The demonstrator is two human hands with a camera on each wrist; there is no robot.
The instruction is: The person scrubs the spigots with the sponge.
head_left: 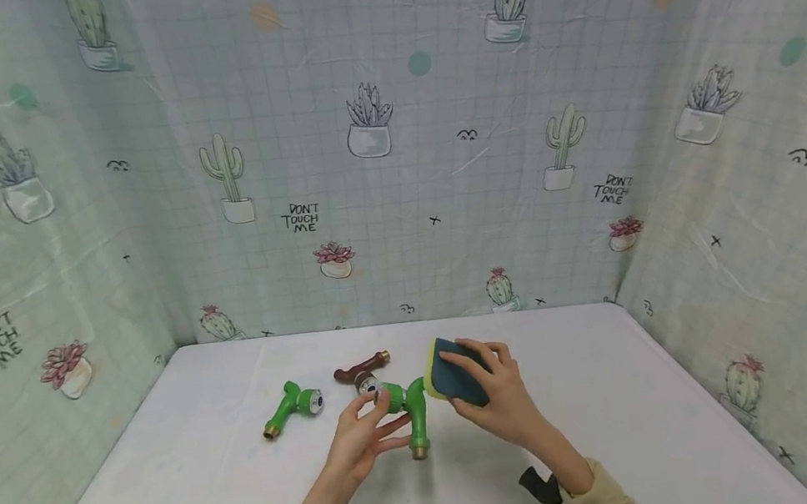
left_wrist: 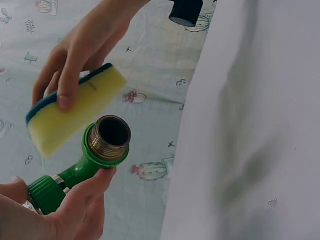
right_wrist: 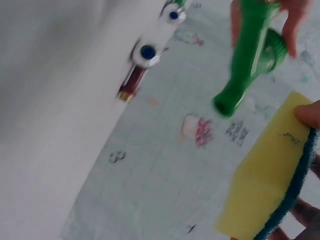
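Note:
My left hand (head_left: 357, 443) holds a green tap (head_left: 417, 418) above the table, gripping it by the ribbed knob end. The tap's brass threaded end (left_wrist: 111, 135) faces the left wrist camera. My right hand (head_left: 495, 392) grips a sponge (head_left: 456, 382), yellow with a dark green scouring side, just right of the tap. In the left wrist view, the yellow face of the sponge (left_wrist: 75, 112) is turned toward the tap. A gap shows between sponge (right_wrist: 265, 175) and tap (right_wrist: 247, 55) in the right wrist view.
On the white table (head_left: 175, 482), a second green tap (head_left: 289, 407) lies to the left. Behind my left hand lies a brown tap (head_left: 362, 369). A cactus-print cloth (head_left: 432, 173) surrounds the table's back and sides. Dark pieces (head_left: 541, 487) sit by the wrists.

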